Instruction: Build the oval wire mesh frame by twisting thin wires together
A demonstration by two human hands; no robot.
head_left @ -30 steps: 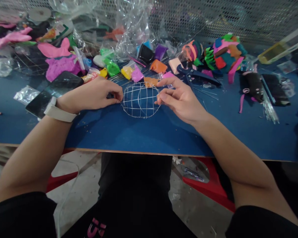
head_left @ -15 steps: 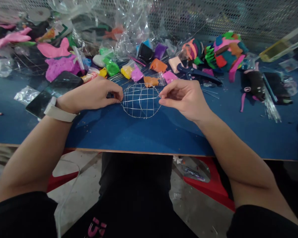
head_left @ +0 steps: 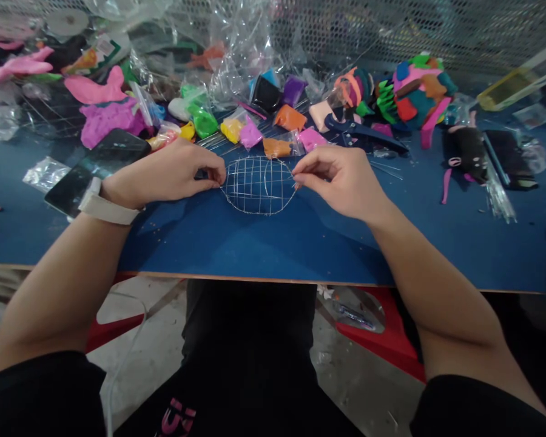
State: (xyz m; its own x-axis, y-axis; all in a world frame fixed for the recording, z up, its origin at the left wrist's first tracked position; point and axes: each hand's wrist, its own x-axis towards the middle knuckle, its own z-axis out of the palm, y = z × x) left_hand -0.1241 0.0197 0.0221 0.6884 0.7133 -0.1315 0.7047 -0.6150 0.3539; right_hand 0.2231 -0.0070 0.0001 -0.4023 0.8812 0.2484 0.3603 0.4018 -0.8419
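Note:
An oval wire frame (head_left: 255, 195), criss-crossed by thin silvery wires into a grid, is held up just above the blue table between my hands. My left hand (head_left: 188, 170) pinches its left end between thumb and fingers. At the opposite end, my right hand (head_left: 339, 179) has thumb and fingertips closed on the frame's rim. One curved wire stands out from the grid near the right side. Both pinch points are partly hidden by the fingers.
Behind the frame lie colourful clay packets (head_left: 290, 118) and dark-blue pliers (head_left: 364, 133). A phone (head_left: 95, 173) sits beside my left wrist. At the back right is a multicoloured clay-covered shape (head_left: 421, 91); a bundle of wires (head_left: 499, 197) lies farther right. The table's front edge (head_left: 255, 280) is near me.
The wire frame has tilted slightly, so its grid looks a little different and its lower rim sits a bit higher. Both hands keep their pinch, with the right fingers shifting slightly.

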